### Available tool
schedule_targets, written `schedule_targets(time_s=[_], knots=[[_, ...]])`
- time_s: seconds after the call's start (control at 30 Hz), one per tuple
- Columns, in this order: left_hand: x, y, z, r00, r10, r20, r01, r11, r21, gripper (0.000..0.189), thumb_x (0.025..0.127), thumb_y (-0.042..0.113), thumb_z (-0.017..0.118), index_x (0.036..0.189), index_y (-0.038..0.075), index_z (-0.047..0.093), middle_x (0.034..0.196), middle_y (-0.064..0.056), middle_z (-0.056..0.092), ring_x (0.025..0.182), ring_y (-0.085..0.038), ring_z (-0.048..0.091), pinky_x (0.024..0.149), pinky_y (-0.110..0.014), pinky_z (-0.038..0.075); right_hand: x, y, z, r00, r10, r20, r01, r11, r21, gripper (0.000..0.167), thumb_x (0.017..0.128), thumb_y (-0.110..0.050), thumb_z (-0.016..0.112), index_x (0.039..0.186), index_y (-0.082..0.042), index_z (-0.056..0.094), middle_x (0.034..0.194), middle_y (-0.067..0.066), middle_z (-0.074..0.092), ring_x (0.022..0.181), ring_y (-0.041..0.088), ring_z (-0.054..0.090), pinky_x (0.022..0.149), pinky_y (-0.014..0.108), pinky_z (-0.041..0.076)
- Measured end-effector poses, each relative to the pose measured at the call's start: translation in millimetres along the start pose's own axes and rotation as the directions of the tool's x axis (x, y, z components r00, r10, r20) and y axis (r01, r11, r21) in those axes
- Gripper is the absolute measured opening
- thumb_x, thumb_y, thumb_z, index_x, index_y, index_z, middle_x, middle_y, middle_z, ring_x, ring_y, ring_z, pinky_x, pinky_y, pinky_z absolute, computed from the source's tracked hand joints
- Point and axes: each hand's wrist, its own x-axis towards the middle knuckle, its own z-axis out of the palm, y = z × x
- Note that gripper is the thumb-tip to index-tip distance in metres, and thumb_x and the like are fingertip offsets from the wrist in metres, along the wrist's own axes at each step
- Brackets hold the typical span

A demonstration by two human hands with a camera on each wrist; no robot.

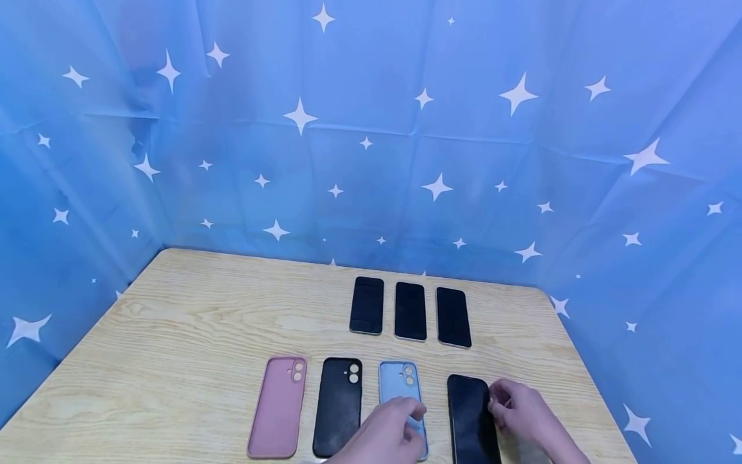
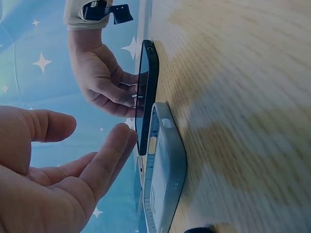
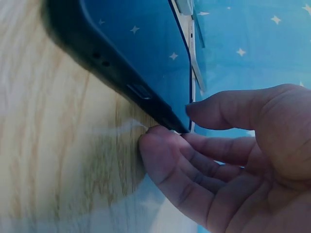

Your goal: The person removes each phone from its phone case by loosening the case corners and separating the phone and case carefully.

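Observation:
A phone in a black case (image 1: 472, 419) lies screen up at the front right of the table. My right hand (image 1: 518, 411) is at its right edge; in the right wrist view the thumb (image 3: 218, 109) and curled fingertips (image 3: 158, 145) pinch the phone's edge near a corner. Over the lower part of a light blue phone case (image 1: 400, 380) is my left hand (image 1: 385, 432), its thumb and fingers apart with nothing between them. From the left wrist view, those fingers (image 2: 104, 158) hover beside the raised rim of the blue case (image 2: 176, 160).
Left of the blue case lie a black phone case (image 1: 338, 406) and a pink phone case (image 1: 278, 406). Three dark-screened phones stand in a row farther back: a left one (image 1: 367, 305), a middle one (image 1: 410, 311) and a right one (image 1: 453, 316). A blue starred curtain (image 1: 371, 161) hangs behind the wooden table (image 1: 191, 335).

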Motion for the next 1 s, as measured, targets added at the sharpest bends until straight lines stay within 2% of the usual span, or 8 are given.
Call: schedule_targets(time_s=[0.03,0.07,0.2,0.3,0.37,0.6,1.0], knots=[[-0.3,5.6,-0.1,1.0,-0.008,0.003,0.008,1.0,-0.003,0.031,0.093,0.017,0.065,0.124,0.018,0.067,0.113,0.012,0.064,0.084,0.0,0.062,0.072,-0.023,0.055,-0.2,0,0,1.0,0.001,0.01,-0.001,1.0,0.007,0.008,0.089,0.0,0.067,0.097,-0.001,0.066,0.073,-0.002,0.062,0.058,0.012,0.061,0.055,0.024,0.05],[2.7,1.5,1.9,1.0,0.002,0.009,-0.001,1.0,-0.006,0.032,0.093,0.019,0.065,0.125,0.019,0.066,0.114,0.013,0.063,0.084,0.001,0.062,0.072,-0.023,0.055,-0.4,0,0,1.0,0.006,0.023,-0.007,1.0,0.015,0.009,0.088,0.0,0.066,0.098,-0.001,0.065,0.074,-0.002,0.061,0.058,0.013,0.062,0.054,0.024,0.051],[-12.7,47.8,-6.6,1.0,-0.014,0.015,0.015,1.0,-0.02,0.032,0.094,0.014,0.065,0.125,0.006,0.066,0.113,0.003,0.065,0.083,0.001,0.063,0.074,-0.021,0.055,-0.7,-2,0,0.997,0.056,0.057,-0.057,0.998,0.027,0.011,0.086,0.003,0.065,0.097,0.0,0.064,0.074,0.0,0.059,0.059,0.017,0.063,0.052,0.026,0.053],[-18.2,66.7,-8.6,1.0,-0.021,0.002,0.021,1.0,-0.023,0.032,0.093,0.011,0.064,0.124,0.002,0.066,0.112,0.001,0.065,0.081,0.002,0.063,0.074,-0.02,0.054,-0.7,-4,1,0.994,0.086,0.061,-0.087,0.996,0.02,0.011,0.086,0.004,0.065,0.096,-0.001,0.063,0.074,0.001,0.057,0.059,0.018,0.063,0.052,0.027,0.053],[-19.0,73.1,-8.2,1.0,-0.021,-0.009,0.021,0.999,-0.034,0.031,0.093,0.008,0.064,0.123,0.001,0.066,0.11,0.001,0.065,0.08,0.002,0.062,0.074,-0.02,0.054,-0.4,-6,2,0.992,0.111,0.056,-0.112,0.994,0.01,0.011,0.085,0.005,0.065,0.093,-0.001,0.062,0.073,0.002,0.057,0.059,0.018,0.063,0.053,0.028,0.053],[-14.9,75.7,-4.9,0.999,-0.039,0.01,0.039,0.997,-0.062,0.029,0.094,0.005,0.062,0.123,0.001,0.066,0.1,0.002,0.064,0.077,0.0,0.06,0.073,-0.021,0.053,0.4,-14,5,0.975,0.214,0.058,-0.213,0.977,-0.023,0.01,0.084,0.007,0.065,0.086,-0.001,0.06,0.071,0.004,0.061,0.057,0.019,0.064,0.056,0.032,0.056],[-18.2,75.3,-9.5,0.999,-0.029,-0.022,0.028,0.997,-0.069,0.032,0.093,0.005,0.063,0.124,0.0,0.065,0.108,0.0,0.065,0.078,0.001,0.063,0.073,-0.021,0.053,5.1,-16,4,0.968,0.231,0.094,-0.223,0.97,-0.096,0.014,0.088,0.005,0.065,0.081,-0.002,0.056,0.068,0.006,0.059,0.056,0.019,0.064,0.057,0.032,0.055]])
